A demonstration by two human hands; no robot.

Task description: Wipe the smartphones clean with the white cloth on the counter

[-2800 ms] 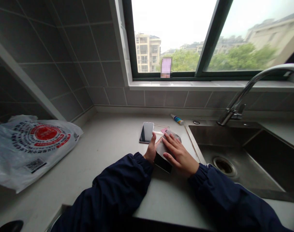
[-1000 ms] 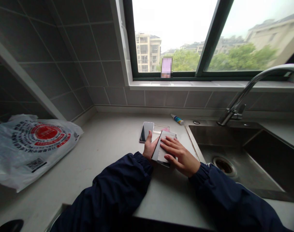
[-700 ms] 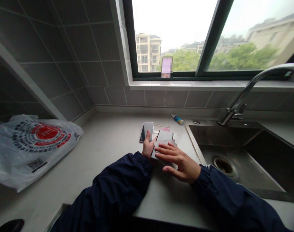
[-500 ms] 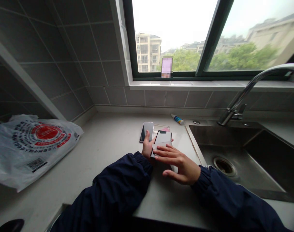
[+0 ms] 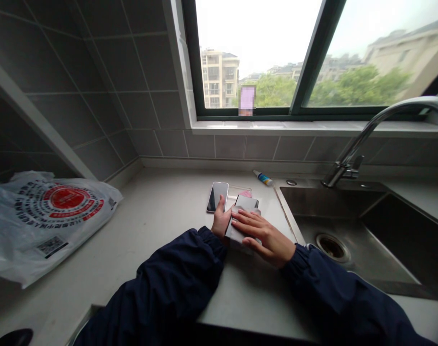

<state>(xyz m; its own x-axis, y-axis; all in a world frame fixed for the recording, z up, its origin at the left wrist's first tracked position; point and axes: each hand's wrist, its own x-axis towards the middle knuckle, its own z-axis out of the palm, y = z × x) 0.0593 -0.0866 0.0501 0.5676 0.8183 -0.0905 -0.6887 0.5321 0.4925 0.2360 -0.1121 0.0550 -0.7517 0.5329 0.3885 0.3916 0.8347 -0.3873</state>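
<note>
My left hand [image 5: 221, 221] is wrapped round a phone [image 5: 247, 202] from its left side and underneath, thumb raised along the edge. The phone is tilted towards me above the counter, its far end showing a pale reflection. A thin greyish-white cloth [image 5: 237, 237] lies over the near part of the phone. On top of it my right hand [image 5: 267, 236] rests flat, fingers stretched out across the cloth and thumb apart. A second phone [image 5: 217, 196], dark-screened with a light rim, lies just beyond my left thumb. Beside it is a clear phone case [image 5: 245, 192] with a pink patch, partly hidden.
A small white-and-blue tube [image 5: 263, 178] lies near the back of the counter [image 5: 161, 206]. To the right is a steel sink [image 5: 366, 250] with a tall faucet [image 5: 352, 149]. A printed white plastic bag [image 5: 49, 226] lies at the left.
My right hand has come down and pressed flat, and the cloth now covers more of the phone. My left hand keeps its hold.
</note>
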